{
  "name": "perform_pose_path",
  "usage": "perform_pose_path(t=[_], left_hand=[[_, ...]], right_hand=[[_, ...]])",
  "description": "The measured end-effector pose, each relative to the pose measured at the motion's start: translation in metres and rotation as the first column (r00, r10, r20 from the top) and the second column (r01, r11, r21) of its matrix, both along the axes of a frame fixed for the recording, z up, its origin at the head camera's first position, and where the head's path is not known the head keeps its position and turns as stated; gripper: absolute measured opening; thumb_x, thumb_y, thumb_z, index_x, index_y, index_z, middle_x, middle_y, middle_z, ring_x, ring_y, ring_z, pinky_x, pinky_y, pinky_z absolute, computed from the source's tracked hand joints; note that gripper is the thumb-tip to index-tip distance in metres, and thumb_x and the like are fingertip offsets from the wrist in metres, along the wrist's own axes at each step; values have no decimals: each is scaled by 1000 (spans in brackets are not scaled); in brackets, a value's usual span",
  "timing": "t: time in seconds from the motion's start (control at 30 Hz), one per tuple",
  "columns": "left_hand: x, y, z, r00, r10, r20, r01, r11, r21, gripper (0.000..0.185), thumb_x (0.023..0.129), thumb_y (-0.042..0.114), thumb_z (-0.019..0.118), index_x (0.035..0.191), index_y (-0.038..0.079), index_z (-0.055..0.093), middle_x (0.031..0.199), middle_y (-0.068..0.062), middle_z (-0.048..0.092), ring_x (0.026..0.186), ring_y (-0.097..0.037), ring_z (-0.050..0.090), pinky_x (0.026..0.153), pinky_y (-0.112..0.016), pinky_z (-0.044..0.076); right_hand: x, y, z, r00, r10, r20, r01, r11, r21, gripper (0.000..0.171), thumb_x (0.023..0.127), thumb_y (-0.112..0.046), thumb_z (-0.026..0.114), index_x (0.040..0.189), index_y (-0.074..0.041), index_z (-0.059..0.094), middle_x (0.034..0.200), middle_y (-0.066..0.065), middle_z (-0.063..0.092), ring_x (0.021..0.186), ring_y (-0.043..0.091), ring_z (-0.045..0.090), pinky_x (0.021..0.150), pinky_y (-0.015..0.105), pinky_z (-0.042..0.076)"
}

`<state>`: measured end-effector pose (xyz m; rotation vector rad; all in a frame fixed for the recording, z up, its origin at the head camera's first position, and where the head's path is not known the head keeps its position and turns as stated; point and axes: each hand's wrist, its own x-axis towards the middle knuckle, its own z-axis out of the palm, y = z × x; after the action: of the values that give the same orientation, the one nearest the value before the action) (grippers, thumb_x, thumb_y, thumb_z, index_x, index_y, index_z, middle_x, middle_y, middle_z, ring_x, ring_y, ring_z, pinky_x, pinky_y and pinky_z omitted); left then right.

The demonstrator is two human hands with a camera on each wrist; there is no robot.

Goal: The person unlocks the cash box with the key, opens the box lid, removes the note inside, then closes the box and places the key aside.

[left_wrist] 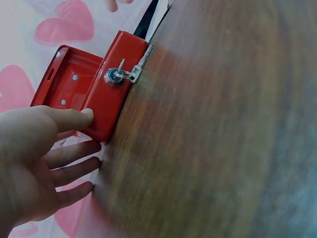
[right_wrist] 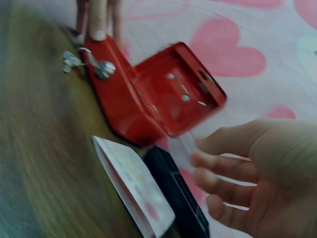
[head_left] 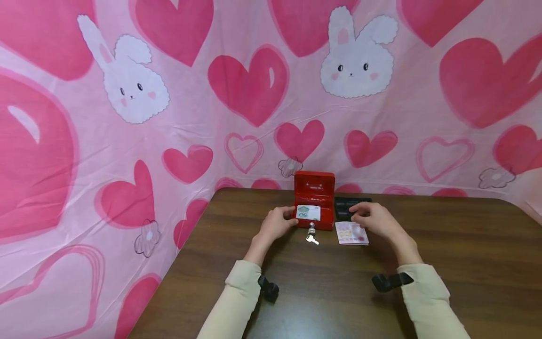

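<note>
A small red cash box [head_left: 314, 221] stands open on the brown table [head_left: 444, 263], its lid [head_left: 314, 183] upright. A greenish banknote [head_left: 308, 213] lies inside. A key [head_left: 312, 235] with a second one on its ring hangs from the front lock. My left hand [head_left: 284, 222] touches the box's front left corner, thumb [left_wrist: 81, 117] on the red box [left_wrist: 106, 94] and the other fingers straight beside it. My right hand [head_left: 365, 217] hovers over a stack of pink banknotes [head_left: 352, 233] to the right of the box, fingers loosely bent and holding nothing [right_wrist: 233, 173].
A black plastic tray [head_left: 344, 206] lies behind the pink banknotes [right_wrist: 132, 186], right of the box. A pink cloth with hearts and rabbits [head_left: 127, 117] hangs close behind and left of the table. The table edge runs along the left [head_left: 178, 268].
</note>
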<state>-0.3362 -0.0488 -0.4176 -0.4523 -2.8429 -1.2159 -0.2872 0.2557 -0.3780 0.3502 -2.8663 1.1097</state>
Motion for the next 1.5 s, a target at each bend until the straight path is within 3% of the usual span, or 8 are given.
perform_pose_path(t=[0.27,0.63,0.97,1.13,1.33,1.5], left_hand=[[1,-2,-1,1000,9,14,-9,1000,4,50,92,31,70,139,16,60,135,-7,65,125,-25,60,104,-50,47],[0,-3,-1,1000,19,8,-19,1000,8,49,92,30,70,139,18,60,134,-7,66,123,-25,61,103,-50,48],[-3,-4,1,1000,24,2,-24,1000,2,49,92,32,71,138,18,61,133,-6,66,122,-25,61,102,-50,48],[-4,-1,2,1000,23,1,-23,1000,1,49,91,31,71,137,19,61,133,-6,66,121,-25,62,102,-50,49],[-2,2,-1,1000,17,-3,-17,1000,-3,48,91,31,71,137,18,62,133,-6,67,122,-24,62,102,-49,49],[0,1,-1,999,32,16,-32,999,4,49,91,32,72,137,19,62,133,-5,66,122,-25,62,101,-50,49]], right_hand=[[-11,-24,5,997,-15,-76,15,1000,-1,27,96,-16,62,118,-3,68,107,17,72,90,25,63,79,38,55],[-29,-47,4,992,32,-124,-29,999,26,27,95,-15,63,117,0,69,106,16,73,93,27,66,85,47,55],[-42,-64,-7,999,-10,-30,9,1000,-20,31,96,-20,61,120,-1,68,119,20,69,104,33,63,92,49,54],[-46,-67,-13,999,-8,-39,9,1000,5,31,94,-19,64,118,1,68,112,21,71,99,32,64,90,49,54],[-46,-74,-17,1000,-2,1,2,999,43,35,93,-21,65,120,0,67,115,20,70,101,32,62,93,51,53],[-48,-83,-18,998,-56,30,52,990,128,38,92,-25,66,121,-2,67,119,20,69,106,33,63,96,53,52]])
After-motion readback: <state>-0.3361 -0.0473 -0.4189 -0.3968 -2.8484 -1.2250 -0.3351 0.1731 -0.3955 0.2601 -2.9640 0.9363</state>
